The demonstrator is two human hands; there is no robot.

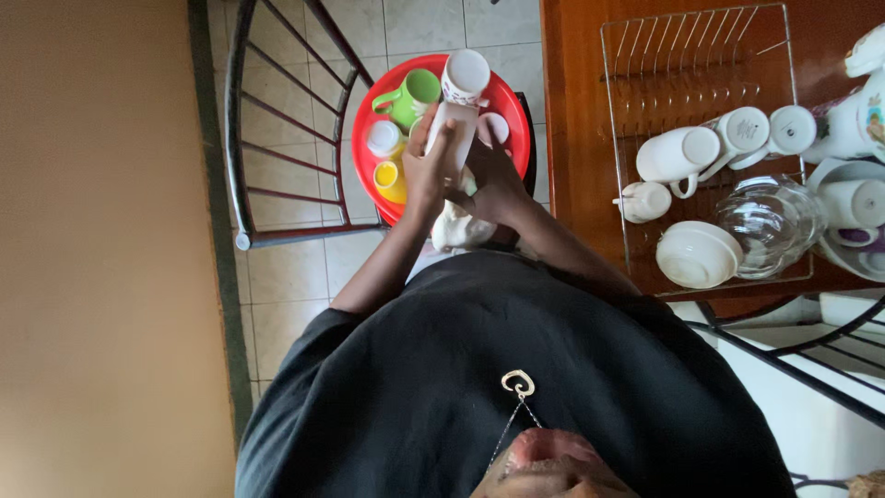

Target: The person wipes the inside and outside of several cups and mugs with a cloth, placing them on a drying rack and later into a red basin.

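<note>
head view looks steeply down (close) over hands [461, 175]

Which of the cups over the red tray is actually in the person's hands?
The tall white cup, gripped by the left hand and right hand. The green mug and the small yellow cup sit untouched on the red tray.

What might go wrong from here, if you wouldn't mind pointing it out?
1. The white cup, held by the left hand and right hand, could slip onto the cups below or the tiled floor.
2. The red tray is crowded; lowering the white cup might knock the green mug or the white mug.
</note>
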